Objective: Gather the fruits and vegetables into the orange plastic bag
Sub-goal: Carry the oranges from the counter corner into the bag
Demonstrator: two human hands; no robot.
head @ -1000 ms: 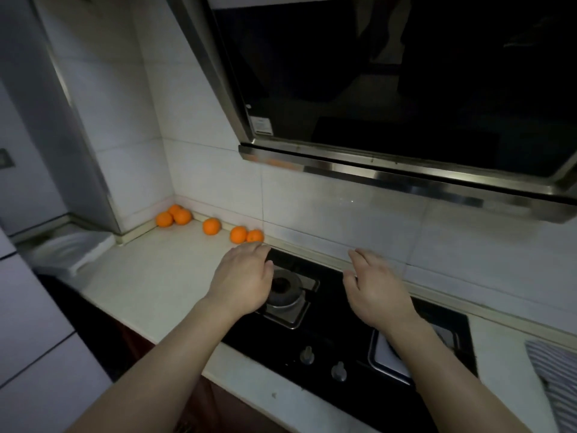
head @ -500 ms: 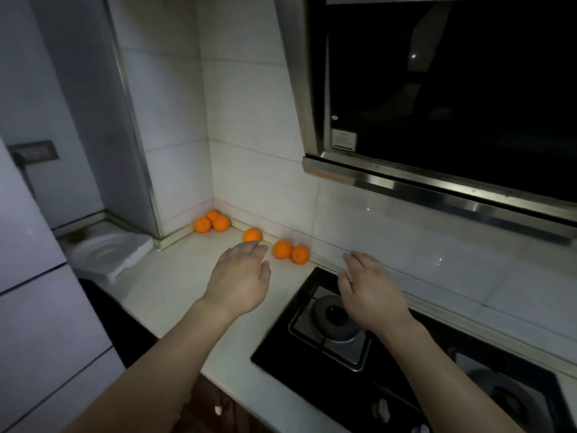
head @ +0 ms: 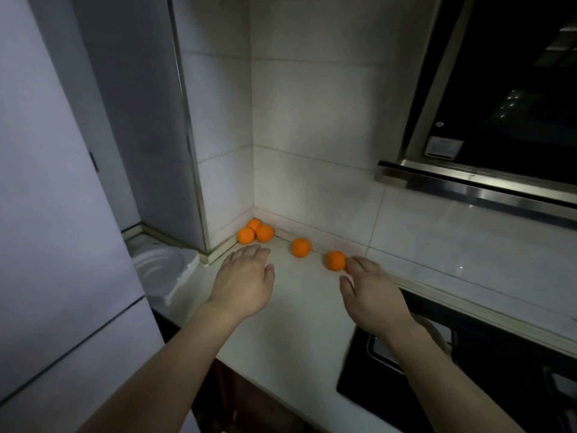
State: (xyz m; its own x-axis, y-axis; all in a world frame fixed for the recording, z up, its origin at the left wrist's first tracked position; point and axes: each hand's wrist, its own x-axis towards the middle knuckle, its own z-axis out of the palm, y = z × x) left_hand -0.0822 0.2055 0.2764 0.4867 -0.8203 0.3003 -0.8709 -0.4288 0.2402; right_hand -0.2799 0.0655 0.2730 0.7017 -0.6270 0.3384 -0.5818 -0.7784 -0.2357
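Along the wall edge, oranges (head: 301, 247); open hands (head: 243, 281) hover over bare counter (head: 299, 326).

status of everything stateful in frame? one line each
left hand: open, empty, above counter
right hand: open, fingertips at an orange
corner oranges: three clustered, loose
middle orange: loose, alone by the wall
right orange: loose, by right fingertips
orange bag: not in view
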